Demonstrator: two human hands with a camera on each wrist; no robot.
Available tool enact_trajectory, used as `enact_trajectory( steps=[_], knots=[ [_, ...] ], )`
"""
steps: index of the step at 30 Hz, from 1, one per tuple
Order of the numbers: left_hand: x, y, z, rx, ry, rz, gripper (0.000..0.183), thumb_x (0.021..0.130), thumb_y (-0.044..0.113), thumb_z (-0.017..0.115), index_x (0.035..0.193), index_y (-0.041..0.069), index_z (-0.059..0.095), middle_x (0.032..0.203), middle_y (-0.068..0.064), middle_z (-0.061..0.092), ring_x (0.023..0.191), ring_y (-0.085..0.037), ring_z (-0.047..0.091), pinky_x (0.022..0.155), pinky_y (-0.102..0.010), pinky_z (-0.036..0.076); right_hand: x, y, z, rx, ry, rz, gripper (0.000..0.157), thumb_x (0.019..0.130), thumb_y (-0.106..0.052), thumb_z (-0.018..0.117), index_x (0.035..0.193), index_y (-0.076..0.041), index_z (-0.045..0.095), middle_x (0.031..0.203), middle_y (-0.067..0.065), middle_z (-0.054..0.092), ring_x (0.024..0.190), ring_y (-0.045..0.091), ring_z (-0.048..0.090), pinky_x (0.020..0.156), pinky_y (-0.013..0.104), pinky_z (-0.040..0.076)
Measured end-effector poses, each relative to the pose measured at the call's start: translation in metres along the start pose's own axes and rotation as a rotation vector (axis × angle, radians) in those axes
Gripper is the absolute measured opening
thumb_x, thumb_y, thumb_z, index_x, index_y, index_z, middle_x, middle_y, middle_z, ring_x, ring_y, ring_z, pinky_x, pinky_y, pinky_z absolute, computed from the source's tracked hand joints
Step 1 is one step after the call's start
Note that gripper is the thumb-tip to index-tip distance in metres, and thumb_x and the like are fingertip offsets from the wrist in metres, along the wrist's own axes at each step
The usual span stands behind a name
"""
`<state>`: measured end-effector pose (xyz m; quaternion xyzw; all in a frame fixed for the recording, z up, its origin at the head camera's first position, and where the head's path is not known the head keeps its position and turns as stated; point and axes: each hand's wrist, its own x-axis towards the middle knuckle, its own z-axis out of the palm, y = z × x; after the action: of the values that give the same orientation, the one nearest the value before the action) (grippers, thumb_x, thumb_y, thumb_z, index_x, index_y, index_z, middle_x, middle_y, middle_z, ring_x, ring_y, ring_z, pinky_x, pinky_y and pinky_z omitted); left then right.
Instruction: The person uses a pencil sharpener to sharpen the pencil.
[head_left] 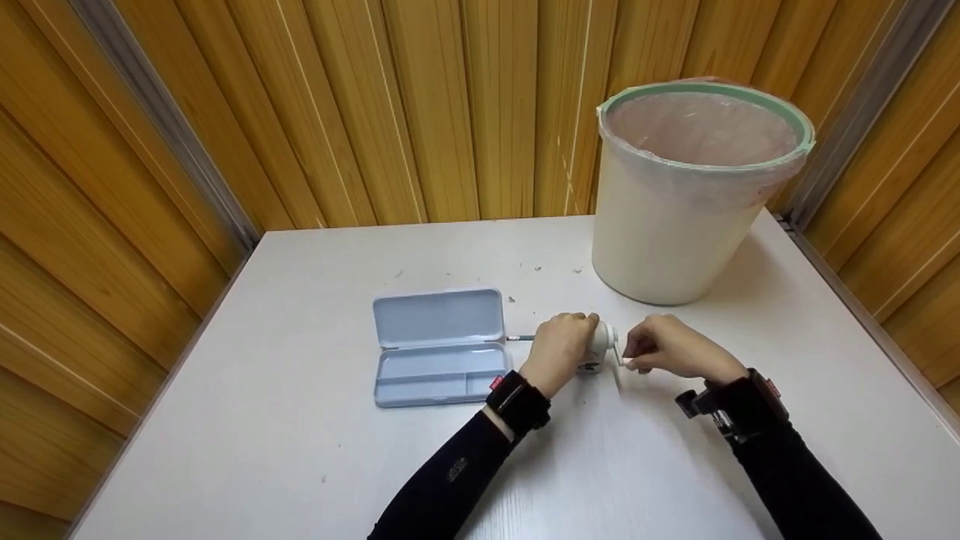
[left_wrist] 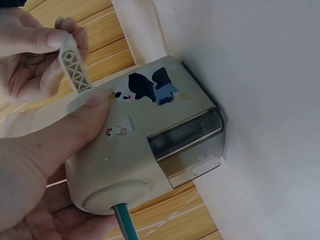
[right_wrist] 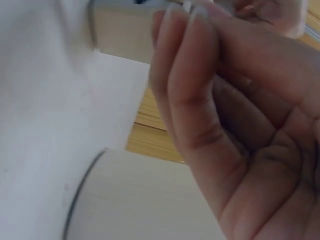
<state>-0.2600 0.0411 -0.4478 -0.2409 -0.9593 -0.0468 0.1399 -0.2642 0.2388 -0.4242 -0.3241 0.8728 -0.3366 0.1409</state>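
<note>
In the head view, the pencil sharpener (head_left: 599,346) stands on the white counter (head_left: 285,337) between the two hands: the left hand (head_left: 561,346) grips its body from above, and the right hand (head_left: 679,349), just beside it on the other side, pinches the end of the crank handle (head_left: 619,357). The pencil (head_left: 520,338) runs left to right, its far part hidden by the left hand and its visible end close to the unfolded light-blue pencil case (head_left: 439,319); the crank is at the opposite end, so the right hand is the nearer one to it. A pale bin (head_left: 660,232) with a liner stands behind, to the right. The left wrist view shows the sharpener as a cream, rounded box with black-and-white cartoon stickers (left_wrist: 150,87) and a clear drawer (left_wrist: 195,155) low on its side; the left thumb lies across the body, the teal-and-dark pencil sits in the round port, and the crank arm has a ribbed lattice. In the right wrist view, the fingers are bent together at the tips beside the sharpener's pale side; the pinched knob itself is mostly hidden there.
</note>
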Motion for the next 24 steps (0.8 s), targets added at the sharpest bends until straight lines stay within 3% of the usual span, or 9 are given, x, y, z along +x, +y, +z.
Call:
enact_trajectory(
  steps=[4,12,19,24],
  knots=[
    [0.0,0.0,-0.002,-0.002,-0.005,0.0,0.04,0.073,0.028,0.085,0.108,0.017,0.07,0.096,0.003,0.075,0.084,-0.016,0.072,0.07,-0.028,0.059,-0.003,-0.007,-0.005,0.013,0.033,-0.003,0.003,0.083,0.003,0.07,0.08,0.002,0.069,0.075,0.016,0.071,0.064,0.006,0.062,0.06,0.02,0.053],
    [-0.001,-0.001,-0.002,-0.005,-0.012,0.04,0.035,0.073,0.023,0.086,0.103,0.016,0.07,0.094,0.003,0.075,0.083,-0.016,0.072,0.068,-0.029,0.059,-0.004,-0.01,-0.007,-0.017,0.179,0.02,0.004,0.085,-0.001,0.072,0.082,0.002,0.071,0.078,0.012,0.074,0.066,0.004,0.063,0.062,0.019,0.053],
    [0.0,-0.007,-0.002,-0.036,0.005,0.095,0.029,0.075,0.019,0.084,0.1,0.016,0.07,0.094,0.004,0.076,0.082,-0.016,0.073,0.07,-0.028,0.059,0.0,-0.013,-0.005,-0.023,0.325,0.04,0.005,0.085,0.002,0.071,0.087,0.005,0.072,0.085,0.018,0.075,0.07,0.018,0.069,0.063,0.018,0.054],
    [0.0,-0.009,0.001,-0.059,0.011,0.106,0.029,0.076,0.021,0.084,0.1,0.016,0.069,0.095,0.004,0.076,0.083,-0.017,0.073,0.072,-0.029,0.059,0.003,-0.013,-0.003,-0.033,0.384,0.042,0.005,0.083,0.003,0.072,0.087,0.006,0.072,0.087,0.02,0.074,0.073,0.022,0.071,0.063,0.017,0.054]
  ],
)
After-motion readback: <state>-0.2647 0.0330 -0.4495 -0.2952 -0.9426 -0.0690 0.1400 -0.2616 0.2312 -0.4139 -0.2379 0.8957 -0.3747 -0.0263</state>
